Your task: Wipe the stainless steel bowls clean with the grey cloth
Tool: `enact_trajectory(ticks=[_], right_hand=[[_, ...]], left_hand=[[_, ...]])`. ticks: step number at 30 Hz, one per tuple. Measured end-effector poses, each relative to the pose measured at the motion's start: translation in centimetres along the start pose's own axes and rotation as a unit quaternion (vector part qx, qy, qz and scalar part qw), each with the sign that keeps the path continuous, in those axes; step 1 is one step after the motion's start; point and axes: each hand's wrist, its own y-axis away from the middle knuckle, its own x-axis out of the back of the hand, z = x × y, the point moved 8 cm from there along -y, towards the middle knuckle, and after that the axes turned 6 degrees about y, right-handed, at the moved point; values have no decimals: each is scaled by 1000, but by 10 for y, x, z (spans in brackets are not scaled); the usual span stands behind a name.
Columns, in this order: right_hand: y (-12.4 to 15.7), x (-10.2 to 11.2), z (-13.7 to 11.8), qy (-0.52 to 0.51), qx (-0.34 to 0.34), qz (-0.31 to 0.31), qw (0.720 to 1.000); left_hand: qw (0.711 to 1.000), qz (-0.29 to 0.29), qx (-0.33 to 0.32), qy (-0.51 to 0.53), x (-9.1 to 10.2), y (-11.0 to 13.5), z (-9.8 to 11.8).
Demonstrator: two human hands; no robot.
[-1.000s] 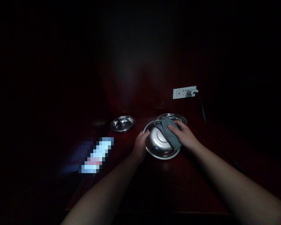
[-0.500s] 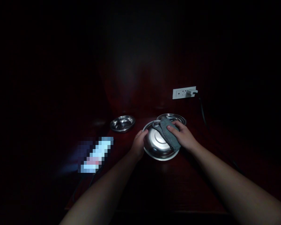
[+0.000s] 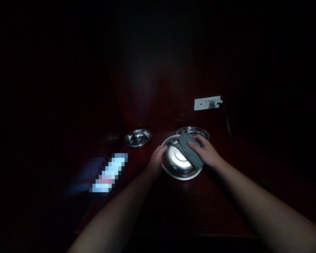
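Observation:
A shiny steel bowl (image 3: 175,163) is held tilted above the table, its rounded underside turned toward me. My left hand (image 3: 157,160) grips its left rim, thumb on the outer face and the fingers hidden behind. Across the bowl's upper right side lies a grey-green cloth (image 3: 191,149) with a knitted-looking edge and a loop. My right hand (image 3: 206,151) is closed on this cloth and presses it against the bowl; the thumb lies on top, and some fingertips curl over the far edge.
Behind the held bowl rests another steel dish (image 3: 195,131), partly covered by it. A second steel bowl (image 3: 138,138) stands open side up at the left. A bright pixelated screen (image 3: 109,174) is nearer on the left. A white wall socket (image 3: 206,103) holds a plug with a dark cord (image 3: 228,123).
Both hands keep their grips, and the bowl and cloth have barely shifted. The whole view has moved very slightly.

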Motion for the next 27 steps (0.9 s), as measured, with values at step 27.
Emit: enact_trajectory(ticks=[27], right_hand=[[-4,9,17,-35,-43,74,996]], left_hand=[[994,-108,-3,-24,-21,23,7]])
